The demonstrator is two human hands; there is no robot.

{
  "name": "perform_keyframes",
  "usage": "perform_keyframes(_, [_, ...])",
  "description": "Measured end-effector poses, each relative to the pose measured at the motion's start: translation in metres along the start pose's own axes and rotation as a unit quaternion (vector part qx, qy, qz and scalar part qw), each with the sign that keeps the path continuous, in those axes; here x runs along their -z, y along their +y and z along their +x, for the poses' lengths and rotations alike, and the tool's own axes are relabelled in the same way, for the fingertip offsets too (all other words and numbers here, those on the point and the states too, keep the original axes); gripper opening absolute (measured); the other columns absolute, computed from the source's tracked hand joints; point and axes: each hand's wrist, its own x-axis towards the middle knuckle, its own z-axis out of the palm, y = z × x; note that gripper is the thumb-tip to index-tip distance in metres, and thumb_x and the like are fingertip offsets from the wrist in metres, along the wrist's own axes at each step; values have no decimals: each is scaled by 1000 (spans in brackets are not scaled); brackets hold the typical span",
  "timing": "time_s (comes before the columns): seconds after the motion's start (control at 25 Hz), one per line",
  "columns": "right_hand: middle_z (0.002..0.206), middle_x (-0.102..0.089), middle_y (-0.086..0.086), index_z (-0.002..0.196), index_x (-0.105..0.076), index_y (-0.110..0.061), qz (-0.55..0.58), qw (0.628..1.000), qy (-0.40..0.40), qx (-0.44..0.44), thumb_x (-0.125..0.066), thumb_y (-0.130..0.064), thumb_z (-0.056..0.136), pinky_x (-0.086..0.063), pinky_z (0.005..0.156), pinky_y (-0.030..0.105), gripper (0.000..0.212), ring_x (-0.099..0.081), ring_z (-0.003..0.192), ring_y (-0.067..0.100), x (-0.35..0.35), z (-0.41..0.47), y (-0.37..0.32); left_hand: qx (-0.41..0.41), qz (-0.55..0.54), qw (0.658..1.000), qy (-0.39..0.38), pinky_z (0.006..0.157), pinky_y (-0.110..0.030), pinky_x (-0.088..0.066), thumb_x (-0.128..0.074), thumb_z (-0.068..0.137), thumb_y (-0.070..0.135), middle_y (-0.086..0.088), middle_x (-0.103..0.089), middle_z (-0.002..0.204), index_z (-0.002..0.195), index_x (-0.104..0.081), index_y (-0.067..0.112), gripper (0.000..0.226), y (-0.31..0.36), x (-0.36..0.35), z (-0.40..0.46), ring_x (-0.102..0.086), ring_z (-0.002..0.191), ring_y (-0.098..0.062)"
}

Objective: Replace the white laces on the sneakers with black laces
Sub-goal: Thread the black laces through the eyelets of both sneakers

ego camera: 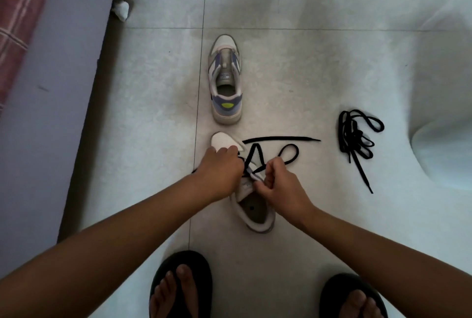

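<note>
A white sneaker (251, 211) lies on the floor in front of me, toe pointing away. A black lace (281, 138) is partly threaded through its eyelets, one end stretched out to the right. My left hand (219, 169) grips the sneaker's forepart from the left. My right hand (277, 181) pinches the black lace at the tongue. A second sneaker (226, 80), white with blue panels and no lace, stands farther away. A bundled second black lace (356, 136) lies to the right.
The floor is pale tile (306, 62). A bed edge with a purple side (51, 113) runs along the left. A crumpled white scrap (122, 9) lies by it. My feet in black sandals (181, 284) stand at the bottom.
</note>
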Motion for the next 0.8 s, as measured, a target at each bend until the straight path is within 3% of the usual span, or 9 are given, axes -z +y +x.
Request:
perform_keyframes(0.12, [54, -41, -6, 75, -28, -30, -32, 999, 24, 5, -61, -18, 83, -32, 47, 23, 36, -40, 45, 8, -5, -4, -1, -11, 99, 995, -30, 84, -37, -34, -46, 90, 14, -12, -47, 116, 113, -56, 10, 25, -12, -10, -27, -50, 103, -30])
perform_keyframes(0.28, [56, -40, -6, 81, -32, -21, -88, 995, 48, 17, -58, -16, 84, -32, 52, 31, 27, -43, 51, 19, 2, -1, 2, 40, 162, 982, -93, 78, -33, -31, -48, 85, 7, -9, -48, 114, 107, -56, 9, 24, -49, -39, -66, -52, 100, -27])
perform_keyframes(0.44, [58, -42, -2, 84, -33, -17, -96, 990, 100, -6, -57, -13, 85, -36, 53, 36, 24, -44, 51, 23, 26, 0, 13, 58, 180, 976, -106, 69, -33, -42, -76, 62, 9, -11, -59, 89, 77, -66, 8, 18, -78, -44, -86, -62, 73, -27])
perform_keyframes(0.52, [57, -42, -1, 84, -35, -15, -98, 987, 122, -24, -56, -12, 85, -36, 50, 35, 22, -43, 49, 21, 38, 1, 20, 90, 174, 971, -139, 80, -35, -41, -63, 77, 10, -6, -59, 101, 91, -67, 13, 14, -90, -51, -97, -62, 87, -24])
perform_keyframes(0.64, [56, -41, -3, 85, -35, -15, -84, 987, 131, -26, -58, -11, 86, -31, 48, 31, 23, -39, 47, 16, 45, -1, 29, 107, 216, 939, -245, 89, -31, -33, -41, 91, 10, 3, -52, 118, 114, -57, 22, 30, -98, -56, -94, -57, 107, -16])
perform_keyframes(0.72, [55, -40, -5, 86, -35, -16, -73, 991, 114, -14, -58, -13, 87, -31, 47, 28, 23, -37, 46, 13, 44, -2, 33, 105, 167, 951, -240, 89, -29, -35, -45, 95, 22, 2, -50, 122, 118, -53, 21, 25, -83, -44, -78, -56, 110, -16])
perform_keyframes(0.8, [56, -41, -7, 91, -35, -19, -90, 991, 95, -19, -58, -20, 89, -30, 47, 27, 23, -39, 46, 11, 44, -2, 37, 82, 70, 981, -159, 85, -29, -38, -45, 95, 39, 0, -50, 120, 118, -50, 20, 30, -54, -24, -54, -56, 108, -18])
